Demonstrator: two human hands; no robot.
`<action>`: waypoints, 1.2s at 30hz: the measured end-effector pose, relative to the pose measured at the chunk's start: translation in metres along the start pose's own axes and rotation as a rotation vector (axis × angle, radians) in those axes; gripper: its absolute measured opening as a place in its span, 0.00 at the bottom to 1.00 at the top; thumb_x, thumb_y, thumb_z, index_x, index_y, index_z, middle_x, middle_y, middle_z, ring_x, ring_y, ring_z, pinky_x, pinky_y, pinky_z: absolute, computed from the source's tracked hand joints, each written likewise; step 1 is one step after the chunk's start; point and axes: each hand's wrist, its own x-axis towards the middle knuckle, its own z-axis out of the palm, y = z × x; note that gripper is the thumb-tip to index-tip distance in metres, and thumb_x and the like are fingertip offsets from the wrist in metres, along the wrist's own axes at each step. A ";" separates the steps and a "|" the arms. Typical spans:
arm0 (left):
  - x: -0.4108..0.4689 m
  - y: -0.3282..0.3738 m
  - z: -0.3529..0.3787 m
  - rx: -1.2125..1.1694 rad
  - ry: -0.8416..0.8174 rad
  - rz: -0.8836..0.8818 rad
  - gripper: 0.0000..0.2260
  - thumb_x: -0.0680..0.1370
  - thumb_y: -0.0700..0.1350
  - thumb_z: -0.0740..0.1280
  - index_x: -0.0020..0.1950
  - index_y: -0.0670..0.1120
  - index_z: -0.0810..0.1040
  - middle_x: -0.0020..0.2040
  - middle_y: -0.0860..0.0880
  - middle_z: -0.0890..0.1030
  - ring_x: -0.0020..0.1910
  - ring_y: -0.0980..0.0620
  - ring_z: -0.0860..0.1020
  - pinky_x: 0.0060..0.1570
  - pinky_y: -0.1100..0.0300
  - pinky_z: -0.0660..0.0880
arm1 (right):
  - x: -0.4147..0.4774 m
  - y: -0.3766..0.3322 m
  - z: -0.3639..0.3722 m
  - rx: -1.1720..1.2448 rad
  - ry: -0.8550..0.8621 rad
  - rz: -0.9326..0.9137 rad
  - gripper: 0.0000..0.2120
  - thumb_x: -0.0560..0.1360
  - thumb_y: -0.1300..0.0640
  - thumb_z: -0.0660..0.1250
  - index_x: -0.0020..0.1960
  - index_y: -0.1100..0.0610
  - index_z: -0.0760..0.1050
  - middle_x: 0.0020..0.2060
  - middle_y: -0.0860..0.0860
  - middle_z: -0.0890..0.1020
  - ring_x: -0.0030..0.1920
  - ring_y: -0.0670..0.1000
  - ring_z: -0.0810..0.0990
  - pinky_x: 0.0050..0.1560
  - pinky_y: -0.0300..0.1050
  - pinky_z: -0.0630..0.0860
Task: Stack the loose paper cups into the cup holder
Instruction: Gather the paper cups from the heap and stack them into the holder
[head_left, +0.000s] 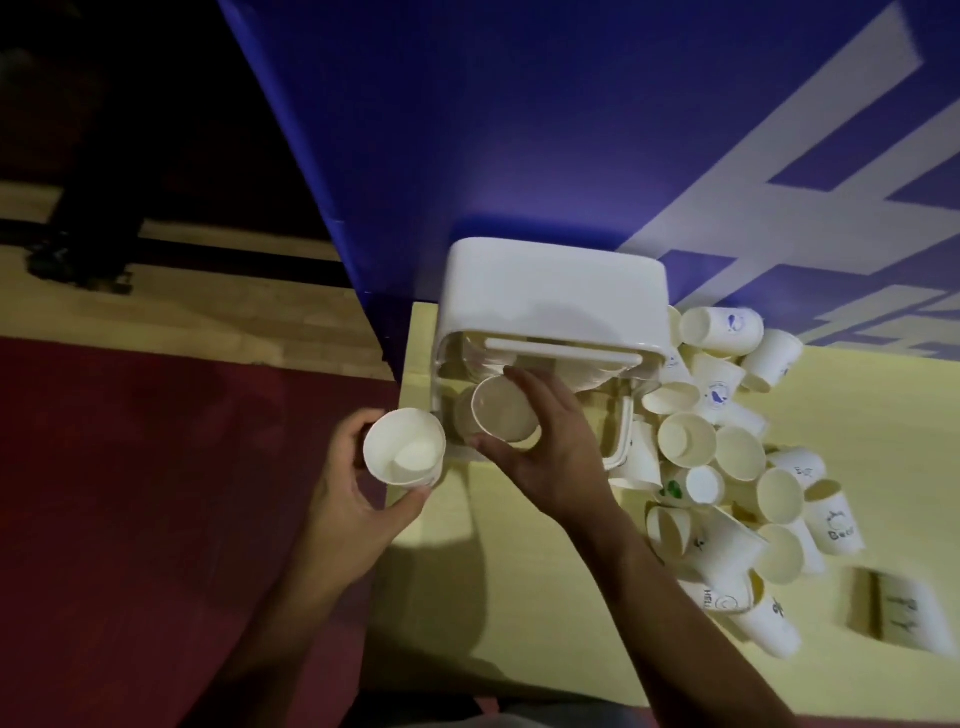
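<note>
The right hand pinches a plain white paper cup, mouth up, at the near opening of the boxy white plastic cup holder, seemingly over a stack inside. The left hand grips a second white cup just left of the holder. The pile of loose cups lies to the right.

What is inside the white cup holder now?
Rims of stacked cups show inside the cup holder; the right hand holds another cup at its opening. Its white top covers the rest.
</note>
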 end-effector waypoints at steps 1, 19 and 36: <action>0.000 -0.001 -0.004 -0.007 0.003 -0.009 0.36 0.63 0.53 0.81 0.67 0.64 0.69 0.65 0.60 0.76 0.63 0.52 0.78 0.59 0.49 0.78 | 0.003 0.002 0.007 -0.035 -0.005 -0.020 0.38 0.68 0.36 0.77 0.72 0.53 0.73 0.66 0.48 0.78 0.64 0.51 0.77 0.62 0.51 0.77; 0.021 0.000 0.022 0.104 -0.089 0.067 0.37 0.69 0.42 0.82 0.71 0.59 0.67 0.64 0.69 0.73 0.63 0.62 0.76 0.54 0.69 0.75 | -0.006 0.004 0.023 0.187 0.096 0.178 0.19 0.83 0.45 0.63 0.70 0.51 0.78 0.68 0.43 0.79 0.70 0.43 0.73 0.68 0.51 0.74; 0.068 -0.031 0.087 0.439 -0.181 0.129 0.33 0.72 0.51 0.76 0.74 0.53 0.68 0.69 0.49 0.76 0.67 0.49 0.76 0.60 0.47 0.79 | -0.003 0.034 0.036 0.042 -0.072 0.133 0.25 0.83 0.50 0.66 0.78 0.53 0.67 0.72 0.49 0.75 0.71 0.46 0.71 0.70 0.34 0.63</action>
